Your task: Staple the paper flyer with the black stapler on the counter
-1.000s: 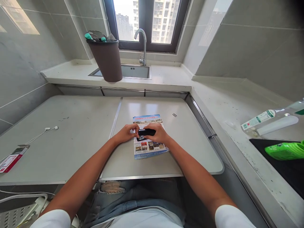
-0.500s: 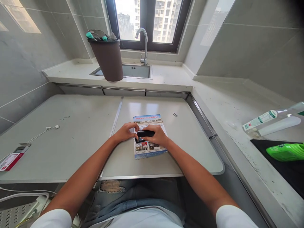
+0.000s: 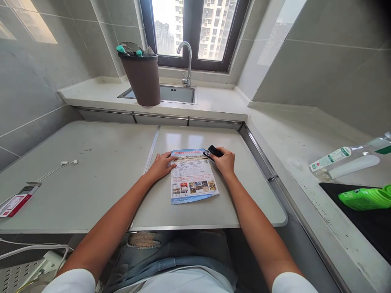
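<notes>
A black stapler [image 3: 215, 151] is gripped in my right hand [image 3: 226, 161], its front end over the upper right corner of a printed leaflet [image 3: 192, 173]. The leaflet lies flat on the pale folding table, with blue bands, text and a row of small photos. My left hand [image 3: 161, 165] rests with fingers stretched out, the fingertips on the leaflet's left edge. Whether the stapler's jaw encloses the paper is too small to tell.
Earphones [image 3: 69, 162] and a red-and-white box [image 3: 20, 200] lie on the table [image 3: 100, 195] at left. A brown bin [image 3: 141, 79] stands by the sink [image 3: 180, 94]. On the right counter lie a clear bottle [image 3: 339, 159] and a green bottle [image 3: 363, 198].
My right hand has carried the stapler right and up to the leaflet's corner. My left hand has let go of the stapler and spread onto the paper's left edge.
</notes>
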